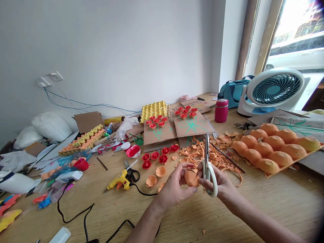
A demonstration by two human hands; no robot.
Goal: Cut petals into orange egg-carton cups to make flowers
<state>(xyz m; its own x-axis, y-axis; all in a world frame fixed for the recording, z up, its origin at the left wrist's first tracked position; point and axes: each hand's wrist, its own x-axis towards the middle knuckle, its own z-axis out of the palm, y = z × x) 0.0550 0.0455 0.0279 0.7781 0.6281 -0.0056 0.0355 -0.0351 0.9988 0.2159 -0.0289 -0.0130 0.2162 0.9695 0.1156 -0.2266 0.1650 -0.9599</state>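
While the left hand [175, 186] grips an orange cup [191, 179] between its fingers [186, 165], presumably for steadiness, the right hand [220, 184] holds scissors [207, 157] beside them.

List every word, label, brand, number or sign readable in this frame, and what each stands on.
None can be read.
White-handled scissors: no readable lettering.
Yellow glue gun: any print is too small.
Red-and-white bowl: small dark marks, illegible.
Cardboard sheets: green strokes, no readable word.

- Scissors [207, 162] right of cup [191, 179]
- Glue gun [123, 180] on surface [273, 199], left of cup
- Scraps [193, 154] behind cup, left of tray [274, 150]
- Fan [273, 90] behind tray, right of flask [221, 111]
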